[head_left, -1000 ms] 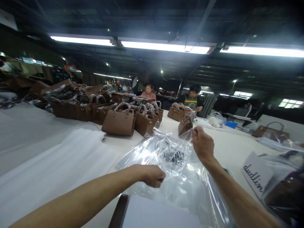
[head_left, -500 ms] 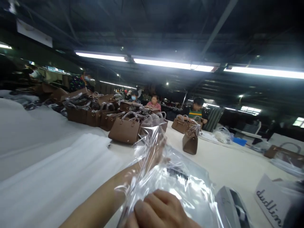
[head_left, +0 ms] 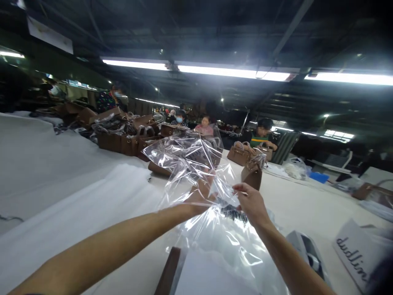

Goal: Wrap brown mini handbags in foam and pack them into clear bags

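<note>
A clear plastic bag [head_left: 196,164] with black print on it is held up over the white table [head_left: 307,205]. My left hand [head_left: 201,194] is under or inside the film, with fingers stretched upward so that the bag's top billows up. My right hand [head_left: 250,200] pinches the bag's edge just to the right, near the black print [head_left: 233,211]. The lower part of the bag drapes over a white flat item with a brown edge [head_left: 168,274] at the bottom of view.
Several brown handbags [head_left: 129,143] wrapped in plastic crowd the far left of the table, and one stands alone [head_left: 252,174] behind the bag. A grey tape dispenser [head_left: 307,250] and a white "dudlin" card [head_left: 353,254] lie right. White sheeting [head_left: 76,213] lies left. People [head_left: 264,135] sit opposite.
My right hand has moved from low on the bag up to its edge beside the left hand. The bag has lifted and spread wider above the left hand.
</note>
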{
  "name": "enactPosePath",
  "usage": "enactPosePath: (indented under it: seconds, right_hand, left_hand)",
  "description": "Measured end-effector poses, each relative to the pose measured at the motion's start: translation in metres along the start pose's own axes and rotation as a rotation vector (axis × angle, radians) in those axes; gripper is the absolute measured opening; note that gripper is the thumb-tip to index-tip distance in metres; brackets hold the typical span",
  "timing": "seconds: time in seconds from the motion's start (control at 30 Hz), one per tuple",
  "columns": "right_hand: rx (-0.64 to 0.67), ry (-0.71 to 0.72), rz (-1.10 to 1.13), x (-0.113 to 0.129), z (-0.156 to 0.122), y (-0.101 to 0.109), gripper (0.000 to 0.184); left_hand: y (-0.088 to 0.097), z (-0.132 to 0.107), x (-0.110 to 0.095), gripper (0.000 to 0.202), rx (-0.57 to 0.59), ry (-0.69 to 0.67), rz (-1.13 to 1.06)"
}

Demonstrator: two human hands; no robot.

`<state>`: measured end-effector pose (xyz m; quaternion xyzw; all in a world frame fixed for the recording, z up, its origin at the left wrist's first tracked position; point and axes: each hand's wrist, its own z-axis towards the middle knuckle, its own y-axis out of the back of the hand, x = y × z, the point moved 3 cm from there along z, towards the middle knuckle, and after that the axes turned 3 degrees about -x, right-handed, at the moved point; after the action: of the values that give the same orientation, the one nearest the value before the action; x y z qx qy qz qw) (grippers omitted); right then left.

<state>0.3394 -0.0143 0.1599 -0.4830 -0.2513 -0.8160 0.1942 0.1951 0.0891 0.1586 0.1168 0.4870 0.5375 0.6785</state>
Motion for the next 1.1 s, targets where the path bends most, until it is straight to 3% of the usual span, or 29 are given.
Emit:
enactPosePath:
  seconds: [0.07,0.13,0.2,0.27,0.33,0.43,0.5,0.57,0.63,0.77,0.83,1.0,1.1]
  right_hand:
    - [-0.056,-0.079,0.11,-0.021,0.008,0.005,0.015]
    - [-0.096,-0.134,0.209,-0.036,0.006,0.01,0.025]
    - [-0.114,-0.18,0.268,-0.045,-0.004,0.015,0.034]
    - [-0.116,-0.178,0.257,-0.046,-0.018,0.02,0.039]
    - [-0.12,-0.076,0.127,-0.039,-0.03,0.025,0.035]
    - [-0.175,0.229,-0.151,-0.019,-0.048,0.033,0.026]
    - [-0.245,0.455,-0.271,-0.009,-0.06,0.04,0.023]
    - [-0.336,0.603,-0.379,-0.007,-0.071,0.047,0.023]
    - [-0.436,0.565,-0.464,-0.017,-0.076,0.055,0.02]
    - [-0.602,0.11,-0.275,-0.061,-0.075,0.07,0.02]
    - [-0.637,-0.012,-0.155,-0.075,-0.078,0.071,0.023]
    - [-0.65,0.097,0.08,-0.063,-0.109,0.07,0.02]
    - [-0.594,0.156,0.104,-0.051,-0.142,0.076,0.016]
  left_hand:
    - [0.001,-0.021,-0.003,0.064,0.004,0.063,-0.022]
    - [0.006,-0.044,-0.006,0.082,0.046,0.132,-0.183]
    - [0.014,-0.06,-0.007,0.093,0.084,0.199,-0.538]
    - [0.023,-0.062,-0.006,0.085,0.034,0.268,-0.97]
    - [0.029,-0.053,0.0,0.064,-0.15,0.396,-1.274]
    - [0.031,-0.035,0.01,0.03,-0.446,0.577,-1.465]
    - [0.031,-0.028,0.008,0.015,-0.513,0.535,-1.587]
    - [0.03,-0.028,0.001,0.011,-0.453,0.441,-1.703]
    - [0.025,-0.035,-0.005,0.012,-0.376,0.412,-1.738]
    - [0.013,-0.052,-0.005,0.015,-0.357,0.521,-1.646]
    - [0.009,-0.056,-0.004,0.016,-0.347,0.569,-1.606]
    - [0.011,-0.062,-0.008,0.037,-0.356,0.57,-1.571]
    - [0.008,-0.073,-0.011,0.041,-0.253,0.624,-1.45]
